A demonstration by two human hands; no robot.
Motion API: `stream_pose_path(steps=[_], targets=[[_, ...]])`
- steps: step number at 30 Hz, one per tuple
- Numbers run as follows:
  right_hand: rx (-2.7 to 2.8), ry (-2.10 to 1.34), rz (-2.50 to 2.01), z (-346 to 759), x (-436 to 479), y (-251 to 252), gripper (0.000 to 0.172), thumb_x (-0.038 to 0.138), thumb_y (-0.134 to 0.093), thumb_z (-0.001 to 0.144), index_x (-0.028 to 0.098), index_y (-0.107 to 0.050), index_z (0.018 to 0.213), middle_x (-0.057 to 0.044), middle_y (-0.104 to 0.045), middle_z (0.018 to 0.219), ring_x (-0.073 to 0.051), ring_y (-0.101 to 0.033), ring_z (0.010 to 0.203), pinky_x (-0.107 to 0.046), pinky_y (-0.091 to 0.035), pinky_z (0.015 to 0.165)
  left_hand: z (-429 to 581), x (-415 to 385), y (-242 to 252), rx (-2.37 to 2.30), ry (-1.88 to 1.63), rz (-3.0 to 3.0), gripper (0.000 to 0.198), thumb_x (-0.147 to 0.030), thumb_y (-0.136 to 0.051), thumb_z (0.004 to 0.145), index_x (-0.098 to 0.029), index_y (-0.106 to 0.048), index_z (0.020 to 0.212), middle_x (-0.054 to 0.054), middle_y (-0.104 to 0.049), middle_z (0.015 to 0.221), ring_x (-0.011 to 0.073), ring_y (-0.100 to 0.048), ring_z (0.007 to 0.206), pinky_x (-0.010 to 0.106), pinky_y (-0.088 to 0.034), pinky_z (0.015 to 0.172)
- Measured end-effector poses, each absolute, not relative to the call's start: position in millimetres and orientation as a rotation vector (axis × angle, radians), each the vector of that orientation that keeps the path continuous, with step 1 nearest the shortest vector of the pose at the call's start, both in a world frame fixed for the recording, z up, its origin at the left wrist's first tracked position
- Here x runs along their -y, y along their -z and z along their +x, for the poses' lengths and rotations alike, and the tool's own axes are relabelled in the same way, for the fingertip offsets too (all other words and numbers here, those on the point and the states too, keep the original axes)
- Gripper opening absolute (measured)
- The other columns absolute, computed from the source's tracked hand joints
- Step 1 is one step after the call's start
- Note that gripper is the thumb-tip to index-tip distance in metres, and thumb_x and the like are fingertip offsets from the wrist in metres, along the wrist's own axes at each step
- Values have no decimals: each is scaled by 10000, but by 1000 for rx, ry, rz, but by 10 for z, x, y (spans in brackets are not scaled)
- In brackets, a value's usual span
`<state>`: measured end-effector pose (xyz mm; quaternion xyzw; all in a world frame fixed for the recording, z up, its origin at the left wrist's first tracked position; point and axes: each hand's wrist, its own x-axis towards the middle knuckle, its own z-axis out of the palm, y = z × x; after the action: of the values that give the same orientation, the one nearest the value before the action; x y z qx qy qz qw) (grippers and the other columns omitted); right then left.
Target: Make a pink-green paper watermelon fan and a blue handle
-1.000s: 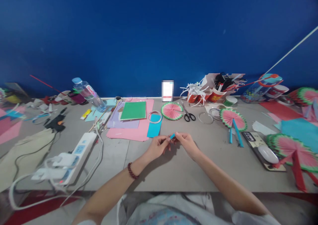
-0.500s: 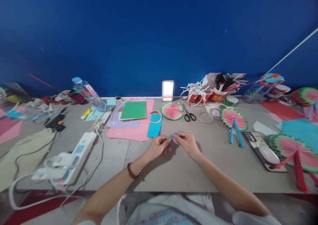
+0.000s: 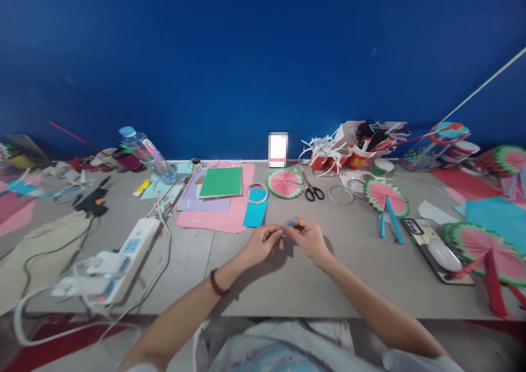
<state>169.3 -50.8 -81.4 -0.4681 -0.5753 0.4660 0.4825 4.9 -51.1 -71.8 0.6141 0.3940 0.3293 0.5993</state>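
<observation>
My left hand (image 3: 265,241) and my right hand (image 3: 307,238) meet above the table in front of me, fingertips close together. Between them is a small strip of blue paper (image 3: 291,223), mostly covered by my fingers. Both hands pinch it, the left at its near end and the right along its length. Just beyond my left hand lies a flat blue paper piece (image 3: 255,214) with a roll of clear tape (image 3: 256,193) on it. A round pink pleated paper fan (image 3: 284,184) with a green edge lies farther back, beside black-handled scissors (image 3: 314,191).
Left are pink sheets (image 3: 213,222), green paper (image 3: 221,182), a tilted water bottle (image 3: 148,155), a power strip (image 3: 133,257) with cables and a glue gun (image 3: 93,199). Right are finished fans (image 3: 388,194), a phone (image 3: 419,246) under a white mouse (image 3: 445,256), and cups of scraps (image 3: 361,155).
My right fingers have shifted slightly on the blue paper strip, and a bit more of it shows above them. The left hand has hardly moved.
</observation>
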Motion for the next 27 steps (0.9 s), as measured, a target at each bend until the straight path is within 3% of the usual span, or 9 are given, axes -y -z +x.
stream_pose_path(steps=[7, 11, 18, 27], targets=[[1345, -1179, -1225, 1690, 480, 751, 331, 471, -600, 771, 180, -699, 646, -21, -630, 580, -144, -555, 552, -262, -436, 544, 48, 484, 745, -933, -715, 1335, 461, -546, -493, 823, -112, -648, 839, 5, -577, 540, 67, -409, 376, 207, -284, 408], [1309, -1156, -1227, 1707, 476, 704, 315, 472, -597, 767, 193, -745, 761, -30, -666, 646, -143, -562, 571, -268, -449, 571, 51, 492, 762, -906, -687, 1293, 448, -532, -512, 820, -113, -663, 866, -4, -575, 533, 62, -410, 367, 205, -292, 409], [1229, -1112, -1291, 1755, 445, 722, 360, 513, -611, 746, 184, -740, 678, -21, -594, 527, -153, -549, 556, -277, -439, 562, 40, 467, 751, -854, -642, 1181, 477, -554, -564, 777, -96, -659, 872, 17, -598, 549, 70, -447, 365, 208, -309, 414], [1154, -1129, -1287, 1752, 452, 771, 372, 517, -616, 754, 171, -753, 746, -10, -564, 509, -142, -538, 560, -271, -429, 575, 54, 481, 741, -883, -679, 1227, 484, -560, -540, 788, -90, -645, 841, 48, -636, 598, 76, -468, 375, 210, -320, 417]])
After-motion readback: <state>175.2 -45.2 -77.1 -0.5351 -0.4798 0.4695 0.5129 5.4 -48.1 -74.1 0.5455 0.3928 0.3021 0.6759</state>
